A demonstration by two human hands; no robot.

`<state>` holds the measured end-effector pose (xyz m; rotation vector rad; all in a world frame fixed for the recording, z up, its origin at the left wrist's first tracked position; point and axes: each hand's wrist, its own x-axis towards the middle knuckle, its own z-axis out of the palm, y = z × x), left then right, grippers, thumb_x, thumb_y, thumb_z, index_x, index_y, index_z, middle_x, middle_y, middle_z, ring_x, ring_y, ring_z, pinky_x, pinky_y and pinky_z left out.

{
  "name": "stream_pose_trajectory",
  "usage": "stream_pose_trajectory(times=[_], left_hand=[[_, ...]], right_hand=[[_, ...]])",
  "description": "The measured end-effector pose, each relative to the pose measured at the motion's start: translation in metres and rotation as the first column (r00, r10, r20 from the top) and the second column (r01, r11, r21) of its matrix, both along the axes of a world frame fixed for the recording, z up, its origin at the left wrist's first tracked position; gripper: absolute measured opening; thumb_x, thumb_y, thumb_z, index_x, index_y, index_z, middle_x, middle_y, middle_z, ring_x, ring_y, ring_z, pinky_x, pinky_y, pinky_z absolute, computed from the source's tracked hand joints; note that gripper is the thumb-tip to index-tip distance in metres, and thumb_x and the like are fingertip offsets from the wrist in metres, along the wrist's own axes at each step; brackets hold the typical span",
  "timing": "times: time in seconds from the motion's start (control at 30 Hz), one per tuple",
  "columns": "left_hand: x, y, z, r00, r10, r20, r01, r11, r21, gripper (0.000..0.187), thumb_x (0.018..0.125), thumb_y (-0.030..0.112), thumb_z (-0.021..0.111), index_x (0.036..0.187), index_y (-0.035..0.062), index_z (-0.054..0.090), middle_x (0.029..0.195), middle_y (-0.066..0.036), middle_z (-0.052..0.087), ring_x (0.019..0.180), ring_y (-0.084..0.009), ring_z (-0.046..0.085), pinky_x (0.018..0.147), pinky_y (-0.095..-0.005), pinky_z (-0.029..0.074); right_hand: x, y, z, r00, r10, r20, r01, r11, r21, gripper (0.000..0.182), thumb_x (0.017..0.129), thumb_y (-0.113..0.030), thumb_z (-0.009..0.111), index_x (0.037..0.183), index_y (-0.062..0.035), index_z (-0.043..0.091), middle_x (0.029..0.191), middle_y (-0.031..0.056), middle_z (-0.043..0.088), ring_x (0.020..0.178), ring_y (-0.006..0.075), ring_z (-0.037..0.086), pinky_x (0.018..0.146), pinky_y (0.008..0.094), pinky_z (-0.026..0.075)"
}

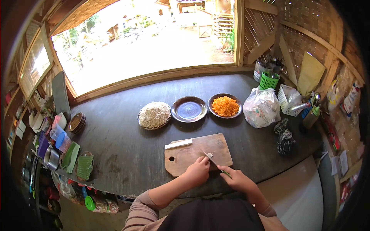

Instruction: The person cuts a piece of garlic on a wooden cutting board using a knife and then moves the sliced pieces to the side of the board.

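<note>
A wooden cutting board (221, 148) with a hole at its left end lies on the dark table in front of me. My right hand (238, 179) is wrapped round the green handle of a small knife (212, 159), its blade slanting over the board. Beside the blade, my left hand (198, 169) is closed with its fingertips down on the board; whatever they pinch is hidden. A few small white cut pieces (210, 155) sit against the blade. Along the board's upper left edge rests a long white strip (178, 144), whose kind I cannot make out.
Behind the board stand a plate of white shreds (154, 114), a bare dark plate (189, 109) and a plate of diced orange food (225, 106). A stuffed plastic bag (262, 107) and dark patterned cloth (284, 136) lie right. Stacked bowls (77, 122) and banana-leaf pieces (71, 157) are left.
</note>
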<state>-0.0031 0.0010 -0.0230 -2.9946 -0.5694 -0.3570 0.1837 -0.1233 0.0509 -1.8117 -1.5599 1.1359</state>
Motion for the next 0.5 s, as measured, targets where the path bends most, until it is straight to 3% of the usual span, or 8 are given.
stream_pose_trajectory(times=[0.1, 0.17, 0.2, 0.27, 0.4, 0.5], left_hand=[[0.0, 0.0, 0.002, 1.0, -0.016, -0.026, 0.017, 0.999, 0.027, 0.024, 0.076, 0.023, 0.059, 0.071, 0.0065, 0.075, 0.103, -0.01, 0.065, 0.112, -0.0302, 0.05, 0.102, -0.0399, 0.039], [0.0, 0.0, 0.002, 1.0, 0.008, -0.004, -0.008, 0.996, -0.088, 0.024, 0.078, 0.021, 0.058, 0.078, 0.0055, 0.075, 0.107, -0.011, 0.064, 0.113, -0.0306, 0.05, 0.103, -0.04, 0.039], [0.0, 0.0, 0.0, 1.0, 0.007, -0.005, -0.007, 0.996, -0.089, 0.024, 0.078, 0.021, 0.058, 0.078, 0.0055, 0.075, 0.107, -0.011, 0.064, 0.113, -0.0306, 0.05, 0.103, -0.04, 0.039], [0.001, 0.0, -0.003, 0.999, 0.027, 0.029, -0.023, 0.992, -0.125, 0.025, 0.079, 0.019, 0.058, 0.092, 0.0039, 0.074, 0.112, -0.012, 0.063, 0.115, -0.0311, 0.049, 0.103, -0.0398, 0.039], [0.001, -0.001, 0.011, 0.998, 0.051, -0.024, -0.055, 0.971, -0.234, 0.034, 0.079, 0.015, 0.059, 0.109, 0.0014, 0.068, 0.117, -0.014, 0.06, 0.118, -0.0316, 0.048, 0.104, -0.0387, 0.04], [0.001, -0.002, 0.016, 0.996, 0.086, -0.027, -0.09, 0.969, -0.231, 0.041, 0.078, 0.011, 0.059, 0.116, -0.003, 0.062, 0.119, -0.015, 0.059, 0.119, -0.032, 0.048, 0.105, -0.0375, 0.04]], right_hand=[[-0.002, 0.011, -0.023, 1.0, 0.022, 0.005, -0.022, 0.991, 0.134, 0.04, 0.098, -0.022, 0.054, 0.137, -0.0134, 0.053, 0.1, 0.0234, 0.069, 0.089, 0.0385, 0.068, 0.082, 0.0393, 0.051], [-0.008, 0.02, -0.041, 0.999, 0.026, -0.024, -0.013, 0.898, 0.44, 0.037, 0.098, -0.02, 0.053, 0.134, -0.0129, 0.054, 0.096, 0.0261, 0.067, 0.086, 0.0437, 0.066, 0.08, 0.047, 0.052], [-0.011, 0.023, -0.034, 0.999, 0.026, -0.025, -0.012, 0.898, 0.439, 0.037, 0.098, -0.02, 0.053, 0.134, -0.0129, 0.054, 0.096, 0.0261, 0.067, 0.086, 0.0437, 0.066, 0.08, 0.047, 0.052], [-0.017, 0.031, -0.013, 1.0, 0.007, 0.019, -0.01, 0.986, 0.168, 0.037, 0.098, -0.018, 0.053, 0.135, -0.0134, 0.054, 0.103, 0.0244, 0.068, 0.095, 0.0416, 0.066, 0.086, 0.0434, 0.051], [-0.012, 0.037, -0.023, 0.999, 0.036, 0.015, -0.038, 0.993, 0.116, 0.037, 0.098, -0.019, 0.053, 0.135, -0.0134, 0.054, 0.115, 0.0224, 0.066, 0.106, 0.0413, 0.063, 0.093, 0.0429, 0.05], [-0.007, 0.029, -0.037, 0.999, 0.043, -0.033, -0.033, 0.965, 0.26, 0.038, 0.098, -0.02, 0.053, 0.135, -0.0137, 0.054, 0.123, 0.0199, 0.064, 0.114, 0.0404, 0.059, 0.096, 0.0415, 0.049]])
